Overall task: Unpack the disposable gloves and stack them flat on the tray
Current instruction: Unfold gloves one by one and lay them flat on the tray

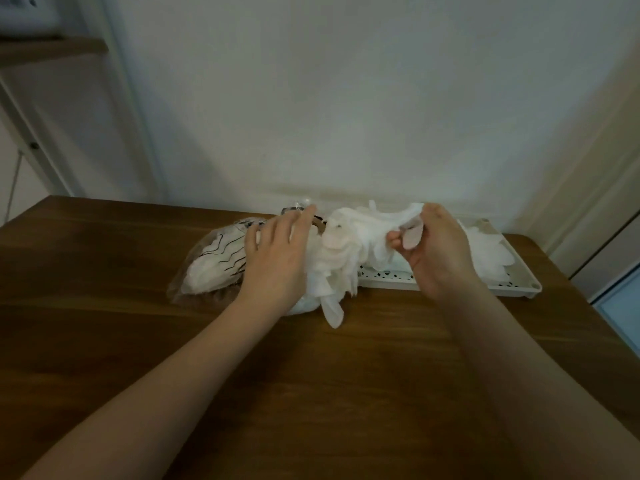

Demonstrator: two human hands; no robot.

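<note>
So the brown wooden worktop has a clear plastic bag lying on its side toward the left, with black squiggly lines printed on it and a wad of white gloves visible through the plastic. The left hand lies palm down over the mouth end of that bag, fingers pretty much straight and spread a little, pressing on it rather than gripping anything as far as I can see. Spilling out from under that hand is a messy bunch of thin white gloves, one glove finger drooping down onto the worktop toward the person. The bunch stretches across to the right hand, which is lifted a bit above the worktop and has a piece of glove pinched between thumb and curled fingers, so the stuff hangs between the two hands. Right behind and under the right hand sits a pale rectangular tray with a slotted bottom, pushed up near the white wall, and more white gloves are already spread on it, fanned out toward the right end. Both forearms are bare.
</note>
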